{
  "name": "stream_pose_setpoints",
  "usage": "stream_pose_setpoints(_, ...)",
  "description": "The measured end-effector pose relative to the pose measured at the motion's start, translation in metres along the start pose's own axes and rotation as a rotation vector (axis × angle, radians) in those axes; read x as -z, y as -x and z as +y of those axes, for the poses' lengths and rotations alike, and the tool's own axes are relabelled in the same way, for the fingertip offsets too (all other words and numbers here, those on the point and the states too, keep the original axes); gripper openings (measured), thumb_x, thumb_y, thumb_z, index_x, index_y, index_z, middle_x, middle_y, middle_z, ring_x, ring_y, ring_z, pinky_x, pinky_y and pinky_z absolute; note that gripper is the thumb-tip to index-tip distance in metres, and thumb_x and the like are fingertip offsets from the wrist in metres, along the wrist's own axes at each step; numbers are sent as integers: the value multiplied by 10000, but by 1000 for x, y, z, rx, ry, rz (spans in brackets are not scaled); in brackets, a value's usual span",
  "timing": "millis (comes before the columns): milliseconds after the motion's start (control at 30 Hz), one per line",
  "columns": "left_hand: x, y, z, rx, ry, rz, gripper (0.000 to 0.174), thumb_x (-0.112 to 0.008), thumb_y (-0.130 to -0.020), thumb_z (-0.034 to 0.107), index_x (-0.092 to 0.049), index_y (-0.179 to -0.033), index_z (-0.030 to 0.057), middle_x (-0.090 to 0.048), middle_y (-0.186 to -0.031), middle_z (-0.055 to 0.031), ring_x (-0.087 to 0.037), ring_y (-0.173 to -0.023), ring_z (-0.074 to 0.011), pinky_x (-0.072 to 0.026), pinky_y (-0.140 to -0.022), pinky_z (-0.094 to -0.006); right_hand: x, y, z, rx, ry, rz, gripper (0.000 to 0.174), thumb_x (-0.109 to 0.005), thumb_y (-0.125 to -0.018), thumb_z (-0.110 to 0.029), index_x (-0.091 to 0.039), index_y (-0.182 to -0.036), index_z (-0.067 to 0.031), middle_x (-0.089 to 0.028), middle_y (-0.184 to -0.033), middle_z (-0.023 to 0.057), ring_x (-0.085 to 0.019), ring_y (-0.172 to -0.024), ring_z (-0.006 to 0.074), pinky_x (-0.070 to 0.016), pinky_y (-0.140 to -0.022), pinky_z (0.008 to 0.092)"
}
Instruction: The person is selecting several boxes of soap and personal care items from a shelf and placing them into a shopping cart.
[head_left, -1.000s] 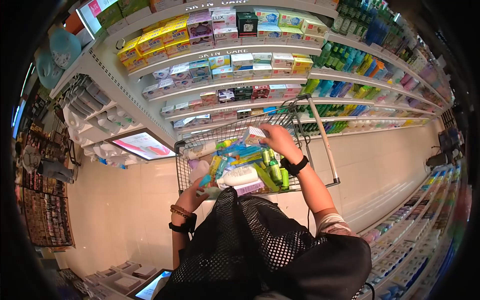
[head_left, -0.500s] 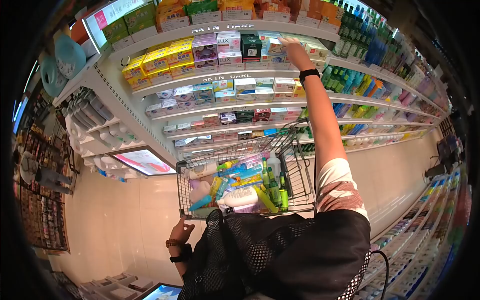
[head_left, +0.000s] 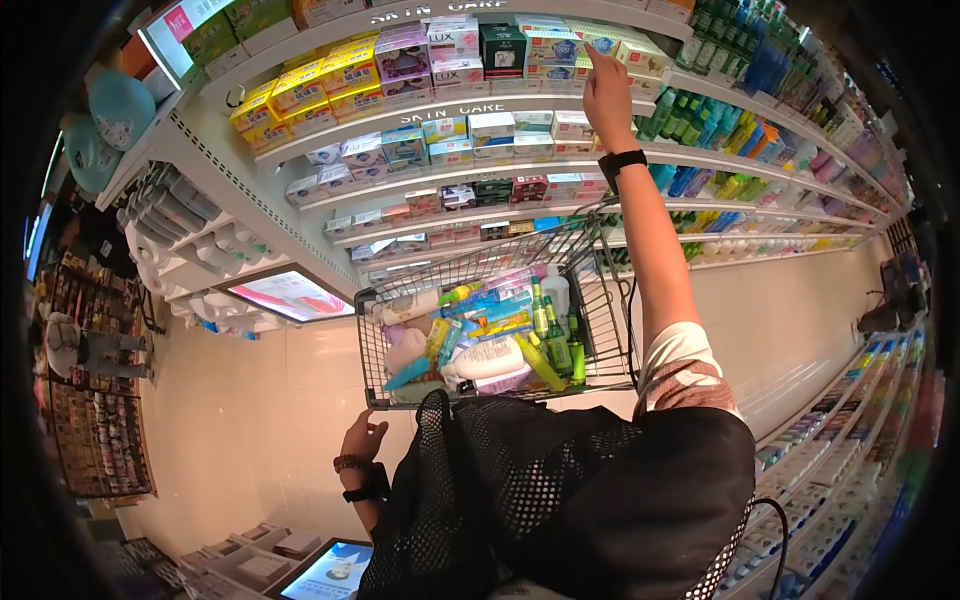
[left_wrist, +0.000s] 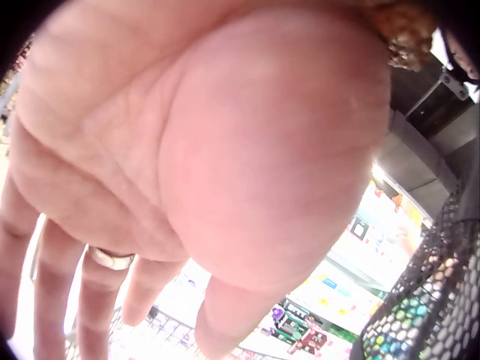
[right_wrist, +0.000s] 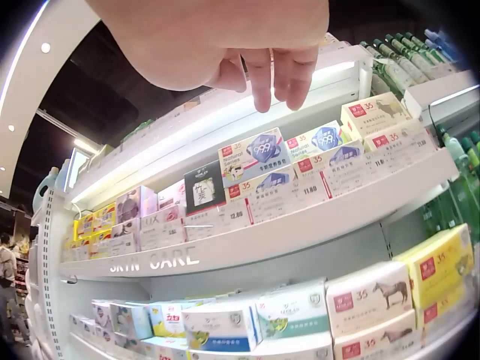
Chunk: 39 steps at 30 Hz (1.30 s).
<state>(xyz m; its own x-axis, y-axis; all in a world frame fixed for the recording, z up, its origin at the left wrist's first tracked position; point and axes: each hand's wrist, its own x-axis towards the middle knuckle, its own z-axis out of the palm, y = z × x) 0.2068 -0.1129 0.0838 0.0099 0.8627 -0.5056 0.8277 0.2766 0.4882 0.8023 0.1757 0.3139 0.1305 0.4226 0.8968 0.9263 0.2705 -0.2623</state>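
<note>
My right hand (head_left: 608, 98) reaches up to the top soap shelf, its fingers over the boxed soaps. In the right wrist view, that hand (right_wrist: 225, 37) has its fingers extended downward with nothing in them. Below them, a blue-and-white soap box (right_wrist: 253, 155) sits stacked beside a black box (right_wrist: 205, 187). Low by the near left corner of the shopping cart (head_left: 368, 365) hangs my left hand (head_left: 362, 440), fingers loose and holding nothing. A ring (left_wrist: 111, 259) shows on one finger in the left wrist view. Inside the cart lie a white bottle (head_left: 487, 360), green bottles (head_left: 557, 350) and tubes.
Shelves of boxed soap (head_left: 460, 145) stand behind the cart. Rows of bottles (head_left: 730, 135) continue to the right. A lit screen (head_left: 290, 293) is set in the display at left. Another person (head_left: 95, 350) stands far left, and a low product rack (head_left: 830, 450) runs along the right.
A second ago my right hand held a small white box over the cart; it then moved up to the shelf and is now empty. My left hand has left the cart's contents.
</note>
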Motion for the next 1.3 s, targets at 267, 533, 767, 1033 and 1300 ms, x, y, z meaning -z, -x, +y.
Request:
stream_pose_setpoints(267, -101, -82, -64, -413, 63, 280, 403, -761, -825, 129, -647, -1203, 44, -677, -1146, -154, -621, -1059, -338, -501, -946, -445, 82, 376, -57, -125, -177, -1203, 301, -592, -878, -145, -667, -1161, -77, -680, -864, 227, -649, -867, 401, -521, -802, 506)
stream_pose_setpoints(533, -140, -103, -72, -239, -487, -105, 511, -631, -927, 461, -595, -1335, 157, -611, -1329, -125, -479, -1312, -342, -467, -1012, -534, 173, 511, -108, -224, -100, -1213, 350, -665, -907, -271, -661, -1166, -36, -701, -959, 187, -642, -924, 375, -477, -840, 460)
stream_pose_setpoints(767, -146, -97, -82, -257, -323, -11, 361, -662, -930, 308, -662, -1232, 111, -613, -1277, -161, -483, -1241, -387, -411, -1081, -483, 168, 519, -113, -328, -102, -1209, 214, -648, -923, -249, -713, -1014, -67, -693, -905, 131, -635, -911, 333, -444, -845, 441)
stream_pose_setpoints(1033, -156, -96, -81, -281, -298, 66, 311, -650, -939, 341, -671, -1107, 79, -651, -1158, -160, -571, -1136, -368, -491, -976, -477, 178, 514, -115, -334, -75, -1302, 236, -613, -948, -227, -683, -1122, -85, -676, -968, 120, -609, -983, 315, -417, -876, 436)
stream_pose_setpoints(1300, -182, -79, -61, -61, -467, 137, 381, -538, -1006, 409, -600, -1297, 171, -471, -1503, -62, -312, -1464, -300, -356, -1086, -640, 192, 508, -99, -291, -190, -1417, 383, -586, -925, -120, -617, -1307, -100, -658, -1071, 148, -583, -1033, 333, -399, -901, 444)
